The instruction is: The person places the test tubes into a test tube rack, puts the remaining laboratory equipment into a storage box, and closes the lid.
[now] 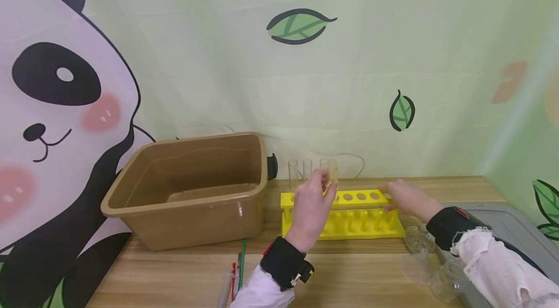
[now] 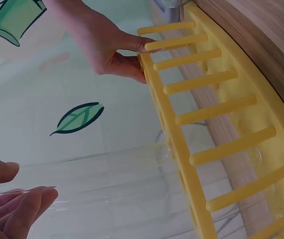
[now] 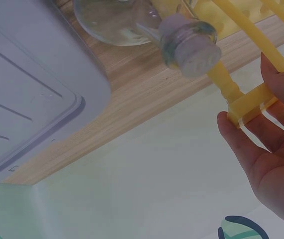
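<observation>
A yellow test tube rack [image 1: 362, 236] stands on the table, with several clear test tubes [image 1: 293, 174] upright in its left end. My left hand [image 1: 311, 206] pinches a test tube [image 2: 97, 159] between thumb and fingers near its upper part. In the left wrist view its lower end meets the rack's top bar [image 2: 157, 94]; how deep it sits I cannot tell. At the rack's right end, my right hand [image 1: 410, 199] grips the top bar [image 3: 254, 103], thumb on one side and fingers on the other. Pegs [image 2: 216, 112] line the rack's base.
A brown plastic bin [image 1: 188, 220] stands left of the rack. Stoppered glass flasks [image 1: 449, 281] stand by my right forearm, beside a grey lid [image 1: 502, 216]. Thin red and green sticks [image 1: 242, 259] and a clear tube [image 1: 224, 291] lie at the front. A printed curtain [image 1: 349, 80] hangs behind.
</observation>
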A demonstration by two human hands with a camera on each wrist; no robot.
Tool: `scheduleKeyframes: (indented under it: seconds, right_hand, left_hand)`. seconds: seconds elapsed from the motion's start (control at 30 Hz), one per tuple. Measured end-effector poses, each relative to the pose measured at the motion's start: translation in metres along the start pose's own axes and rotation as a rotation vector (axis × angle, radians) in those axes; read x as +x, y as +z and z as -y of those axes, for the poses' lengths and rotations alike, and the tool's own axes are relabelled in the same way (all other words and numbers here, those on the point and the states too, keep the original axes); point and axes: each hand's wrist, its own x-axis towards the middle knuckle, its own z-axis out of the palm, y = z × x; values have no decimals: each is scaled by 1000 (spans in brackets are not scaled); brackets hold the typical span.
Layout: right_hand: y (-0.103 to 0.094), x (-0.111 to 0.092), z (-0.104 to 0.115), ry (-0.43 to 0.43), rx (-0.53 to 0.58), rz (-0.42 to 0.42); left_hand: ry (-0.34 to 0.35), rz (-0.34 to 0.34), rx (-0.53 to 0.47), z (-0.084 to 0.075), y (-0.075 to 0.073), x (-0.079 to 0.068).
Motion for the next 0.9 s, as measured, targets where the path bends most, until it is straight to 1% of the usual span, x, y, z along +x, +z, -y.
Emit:
scheduleKeyframes:
  seconds: [0.13, 0.3, 0.43, 0.6, 0.73, 0.9]
  right_hand:
    - [1, 0, 0, -1, 1, 5]
    - [0, 0, 0, -2, 7, 2]
    - [-1, 1, 0, -8, 3, -5]
    - [-1, 0, -1, -4, -17, 0]
    - [-1, 0, 0, 2, -17, 3]
    - [-1, -1, 1, -10, -11, -1]
  left_hand:
    - [-27, 20, 27, 0, 4, 3]
    - [-74, 52, 87, 1, 10, 9]
    - [-62, 55, 123, 1, 15, 15]
    - [-51, 44, 192, 1, 20, 20]
    - [-63, 67, 236, 0, 24, 23]
    - [-84, 107, 285, -1, 27, 23]
